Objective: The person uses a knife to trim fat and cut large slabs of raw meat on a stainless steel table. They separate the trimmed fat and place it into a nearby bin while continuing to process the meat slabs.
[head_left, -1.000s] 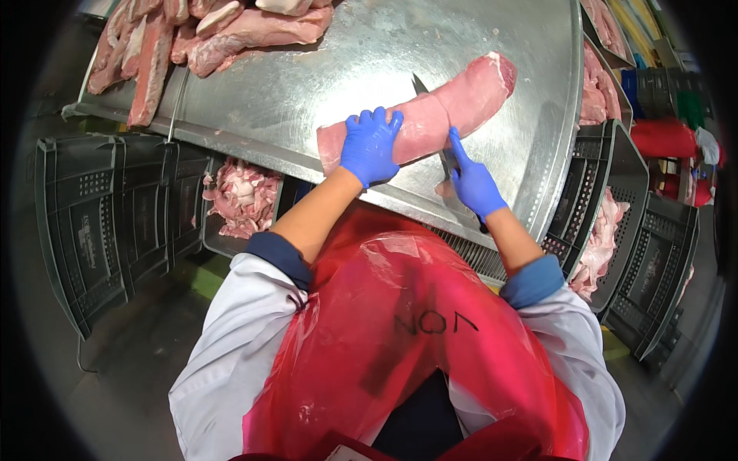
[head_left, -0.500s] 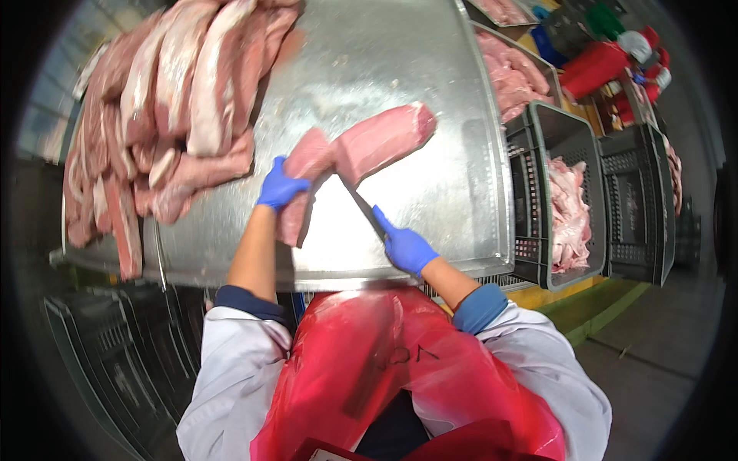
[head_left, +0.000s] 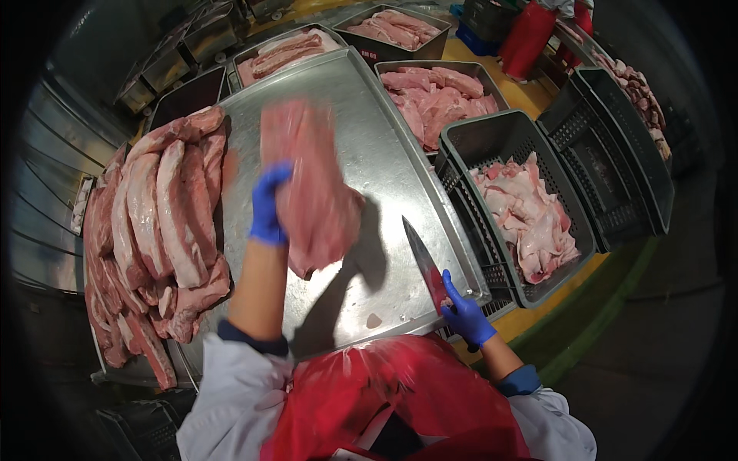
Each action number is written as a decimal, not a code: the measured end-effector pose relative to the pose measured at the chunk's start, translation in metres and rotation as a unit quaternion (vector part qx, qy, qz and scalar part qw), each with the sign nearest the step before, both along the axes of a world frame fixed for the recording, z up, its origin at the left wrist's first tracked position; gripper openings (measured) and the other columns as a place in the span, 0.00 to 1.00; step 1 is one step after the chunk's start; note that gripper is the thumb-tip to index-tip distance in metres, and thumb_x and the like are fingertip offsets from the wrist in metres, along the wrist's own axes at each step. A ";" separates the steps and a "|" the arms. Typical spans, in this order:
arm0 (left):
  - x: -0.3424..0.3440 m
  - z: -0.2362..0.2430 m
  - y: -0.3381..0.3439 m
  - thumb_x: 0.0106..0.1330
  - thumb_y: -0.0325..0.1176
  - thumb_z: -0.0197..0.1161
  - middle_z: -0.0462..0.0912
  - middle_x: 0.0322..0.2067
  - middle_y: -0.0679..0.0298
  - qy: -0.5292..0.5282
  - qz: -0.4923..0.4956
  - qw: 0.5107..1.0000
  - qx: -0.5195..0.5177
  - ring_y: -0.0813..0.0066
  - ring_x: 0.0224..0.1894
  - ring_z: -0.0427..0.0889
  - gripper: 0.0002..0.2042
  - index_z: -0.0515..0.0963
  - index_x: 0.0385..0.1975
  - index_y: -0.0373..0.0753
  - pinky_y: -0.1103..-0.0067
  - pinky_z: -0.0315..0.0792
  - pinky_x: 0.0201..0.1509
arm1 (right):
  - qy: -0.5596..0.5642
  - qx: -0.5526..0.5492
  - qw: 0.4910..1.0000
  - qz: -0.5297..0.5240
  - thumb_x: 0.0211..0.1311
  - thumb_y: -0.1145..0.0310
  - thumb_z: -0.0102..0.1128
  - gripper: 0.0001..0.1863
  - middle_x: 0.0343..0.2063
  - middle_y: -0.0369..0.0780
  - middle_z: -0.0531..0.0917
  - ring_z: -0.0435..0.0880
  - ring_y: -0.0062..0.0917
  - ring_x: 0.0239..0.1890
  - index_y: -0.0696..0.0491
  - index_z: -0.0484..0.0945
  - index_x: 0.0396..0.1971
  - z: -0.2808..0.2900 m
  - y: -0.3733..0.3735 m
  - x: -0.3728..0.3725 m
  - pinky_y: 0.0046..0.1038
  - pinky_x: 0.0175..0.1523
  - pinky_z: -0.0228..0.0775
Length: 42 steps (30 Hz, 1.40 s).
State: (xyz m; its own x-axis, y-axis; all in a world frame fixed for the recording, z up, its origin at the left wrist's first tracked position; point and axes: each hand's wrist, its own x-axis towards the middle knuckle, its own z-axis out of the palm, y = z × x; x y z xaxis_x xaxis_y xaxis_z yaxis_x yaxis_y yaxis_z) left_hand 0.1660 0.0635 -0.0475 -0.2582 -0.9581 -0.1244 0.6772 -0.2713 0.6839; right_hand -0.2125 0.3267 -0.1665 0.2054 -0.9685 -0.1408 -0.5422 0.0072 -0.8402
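Head view: a blue-gloved left hand (head_left: 270,203) clamps a pink meat piece (head_left: 311,184) by its left side, holding it over the middle of a steel table (head_left: 396,180), with a dark shadow falling toward the right and the near edge. Motion blurs the meat, and whether it is one cut or two together cannot be told; its long axis runs from the near side to the far side, the broad far end pointing away from the wearer and the narrower near end toward a red apron (head_left: 384,384). At right, a gloved right hand (head_left: 467,319) closes around the handle of a knife (head_left: 421,257), whose blade slants over the table's near right corner, tip pointing away and a little left. A small scrap (head_left: 373,320) lies near the table's front edge. Long meat strips (head_left: 165,215) are heaped along the left side, most lying near to far. Beyond the right edge, a dark perforated crate (head_left: 573,146) holds pale trimmings (head_left: 530,219), just beside a tray (head_left: 500,88) of pink cuts. Farther off, a meat-filled bin (head_left: 415,54) bears a short reddish marking (head_left: 369,54) on its wall, while another person in red (head_left: 526,38) stands at the upper right.
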 end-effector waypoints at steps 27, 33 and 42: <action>0.016 -0.181 -0.038 0.52 0.38 0.72 0.77 0.56 0.52 -0.365 -0.097 0.914 0.145 0.61 0.58 0.78 0.38 0.66 0.63 0.30 0.68 0.74 0.62 | -0.009 0.111 0.994 -0.009 0.61 0.76 0.57 0.47 0.34 0.53 0.83 0.84 0.47 0.29 0.45 0.44 0.77 -0.022 -0.073 -0.070 0.38 0.37 0.75; -0.122 -0.043 -0.147 0.64 0.44 0.68 0.79 0.53 0.53 -0.227 -0.099 0.969 -0.026 0.65 0.50 0.82 0.33 0.68 0.64 0.31 0.73 0.78 0.56 | 0.032 0.152 0.988 -0.014 0.63 0.72 0.58 0.45 0.42 0.54 0.84 0.86 0.50 0.36 0.45 0.45 0.77 -0.022 -0.076 -0.067 0.40 0.39 0.76; -0.122 -0.031 -0.253 0.53 0.54 0.74 0.60 0.68 0.37 -0.574 0.124 0.797 -0.144 0.46 0.70 0.61 0.57 0.46 0.72 0.24 0.61 0.59 0.72 | 0.041 0.101 0.994 -0.025 0.65 0.79 0.51 0.42 0.19 0.36 0.64 0.63 0.19 0.22 0.45 0.47 0.78 -0.032 -0.081 -0.033 0.25 0.28 0.62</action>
State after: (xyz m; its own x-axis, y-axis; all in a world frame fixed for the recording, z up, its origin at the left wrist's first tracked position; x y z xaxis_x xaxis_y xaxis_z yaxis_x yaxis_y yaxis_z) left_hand 0.0440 -0.1898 -0.0781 0.0688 -0.9934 0.0917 -0.4308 0.0533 0.9009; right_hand -0.2456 0.2452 -0.1987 0.1383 -0.9274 -0.3476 -0.6032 0.1995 -0.7722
